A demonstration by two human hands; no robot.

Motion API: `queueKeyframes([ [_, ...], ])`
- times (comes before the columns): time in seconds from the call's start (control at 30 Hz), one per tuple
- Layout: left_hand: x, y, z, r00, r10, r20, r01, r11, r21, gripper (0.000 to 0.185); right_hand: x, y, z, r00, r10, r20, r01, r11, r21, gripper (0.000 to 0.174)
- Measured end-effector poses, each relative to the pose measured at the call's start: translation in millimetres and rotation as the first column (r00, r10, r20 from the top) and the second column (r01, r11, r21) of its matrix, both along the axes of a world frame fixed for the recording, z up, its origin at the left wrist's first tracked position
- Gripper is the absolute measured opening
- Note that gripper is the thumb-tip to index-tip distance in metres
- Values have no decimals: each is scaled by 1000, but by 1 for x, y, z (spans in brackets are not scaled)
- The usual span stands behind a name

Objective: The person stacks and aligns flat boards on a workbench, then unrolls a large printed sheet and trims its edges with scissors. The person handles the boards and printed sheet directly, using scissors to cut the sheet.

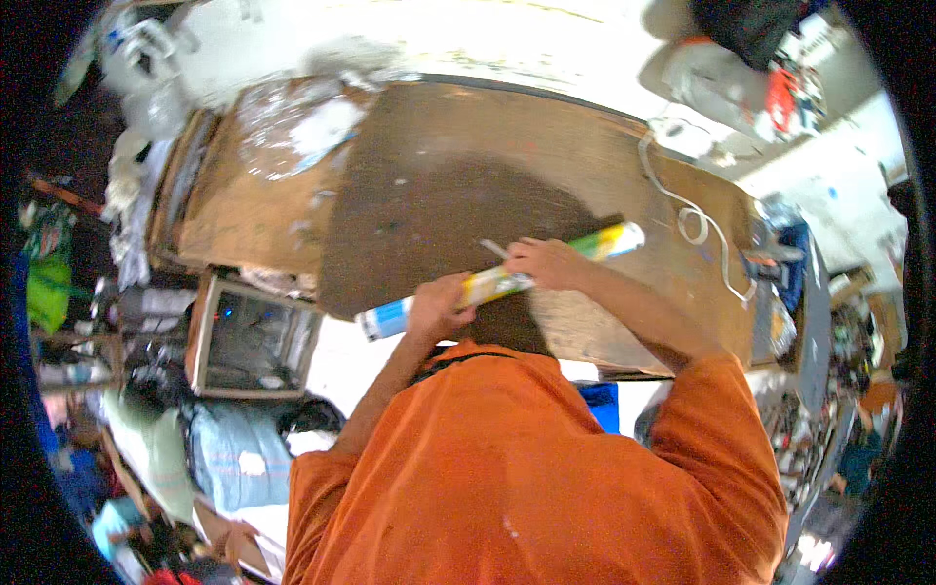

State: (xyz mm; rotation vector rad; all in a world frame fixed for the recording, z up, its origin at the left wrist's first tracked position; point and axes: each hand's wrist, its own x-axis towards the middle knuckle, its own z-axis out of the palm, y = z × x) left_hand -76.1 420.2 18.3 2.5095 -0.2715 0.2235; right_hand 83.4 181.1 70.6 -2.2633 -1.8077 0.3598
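Observation:
A long narrow printed box or tube [482, 287], blue and white at its left end and yellow, green and white towards its right, lies slanted across my front. Around its left part closes my left hand [439, 307]. Further right, my right hand [545, 263] grips it from above, and a small pale strip [495, 249] sticks out beside those fingers. Both hands are over the near part of a brown wooden table [453, 131]. Blur hides what the printed object is exactly.
Clear plastic wrapping [270, 131] lies at the table's back left. A white cord [695, 212] curls along the right side. A framed glass-fronted cabinet or box [252, 340] stands at the lower left, near stuffed pale blue sacks [238, 457]. Another person's arm [238, 537] shows at bottom left.

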Motion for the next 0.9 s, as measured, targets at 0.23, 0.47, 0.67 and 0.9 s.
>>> queueKeyframes([
  [0.23, -3, -2, 1, 1000, 15, 18, -14, 1000, -28, 55, -1, -1, 12, 998, 20, 51, -17, 998, -62, 29],
  [0.47, -7, 6, 3, 999, -21, 36, 23, 999, -44, 59, -5, -1, 19, 995, -81, -61, 83, 996, 38, 23],
  [0.67, -6, 8, 0, 998, -56, -31, 55, 998, -40, 59, -9, 6, 17, 954, -231, -192, 249, 965, 78, 19],
  [0.9, -7, 8, 5, 999, -27, 26, 30, 993, -115, 60, -7, 8, 15, 964, -147, -221, 168, 982, 82, 19],
])
